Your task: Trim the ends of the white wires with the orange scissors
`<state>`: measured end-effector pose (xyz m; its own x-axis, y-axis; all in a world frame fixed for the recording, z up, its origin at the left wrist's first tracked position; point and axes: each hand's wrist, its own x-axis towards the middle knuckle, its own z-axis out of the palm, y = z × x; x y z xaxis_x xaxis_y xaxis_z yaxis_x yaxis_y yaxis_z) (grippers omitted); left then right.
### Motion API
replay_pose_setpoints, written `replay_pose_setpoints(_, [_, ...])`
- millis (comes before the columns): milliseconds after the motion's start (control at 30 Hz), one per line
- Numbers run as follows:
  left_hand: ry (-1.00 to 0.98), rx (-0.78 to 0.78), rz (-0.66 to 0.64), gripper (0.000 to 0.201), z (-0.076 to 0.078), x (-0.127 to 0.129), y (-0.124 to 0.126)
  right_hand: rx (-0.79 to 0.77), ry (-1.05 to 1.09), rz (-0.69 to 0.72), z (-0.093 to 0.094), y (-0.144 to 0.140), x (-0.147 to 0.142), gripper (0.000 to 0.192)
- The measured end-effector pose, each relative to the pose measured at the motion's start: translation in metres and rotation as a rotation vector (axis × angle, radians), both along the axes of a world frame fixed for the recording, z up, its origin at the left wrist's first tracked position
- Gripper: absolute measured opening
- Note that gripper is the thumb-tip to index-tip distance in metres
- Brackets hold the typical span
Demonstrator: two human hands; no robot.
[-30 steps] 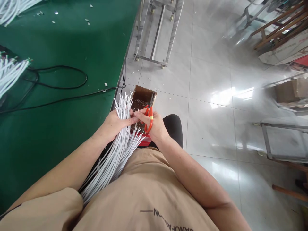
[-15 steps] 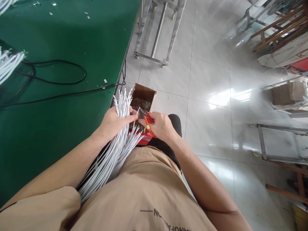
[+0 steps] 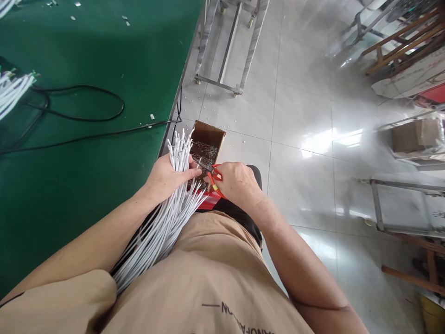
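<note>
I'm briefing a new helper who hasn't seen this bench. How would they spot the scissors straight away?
Start at the green table and follow its right edge down to the open cardboard box on the floor tiles. Just above it, the right hand holds the scissors beside the white cable bundle in the left hand. Their orange handles stand out.

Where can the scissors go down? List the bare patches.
The green table is bare between the black cable and the left hand. Floor tiles right of the cardboard box are bare. The lap is crowded with white wires.
</note>
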<state>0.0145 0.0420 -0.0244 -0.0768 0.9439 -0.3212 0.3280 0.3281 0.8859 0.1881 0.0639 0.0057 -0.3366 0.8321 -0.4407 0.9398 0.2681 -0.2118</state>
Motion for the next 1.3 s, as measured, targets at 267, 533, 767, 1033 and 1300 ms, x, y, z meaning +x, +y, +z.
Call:
replay_pose_setpoints(267, [-0.195,-0.049,0.005,0.022,0.001,0.002,-0.001,0.018,-0.037,0.005,-0.002,-0.002,0.003,0.033])
replay_pose_setpoints(533, [-0.400,-0.080,-0.005,0.021,-0.004,0.000,-0.002,0.126,0.008,0.023,-0.010,-0.006,0.008,0.034])
replay_pose_setpoints(767, [-0.410,-0.098,0.001,0.022,-0.001,0.001,-0.002,-0.086,0.660,-0.389,-0.022,0.005,0.013,0.022])
replay_pose_setpoints(1033, [-0.420,-0.106,-0.085,0.022,-0.004,-0.001,-0.002,-0.562,1.289,-0.606,-0.012,0.005,-0.008,0.010])
replay_pose_setpoints(1300, [-0.528,-0.121,-0.104,0.023,-0.002,-0.001,-0.002,-0.566,1.259,-0.572,-0.006,0.005,-0.004,0.013])
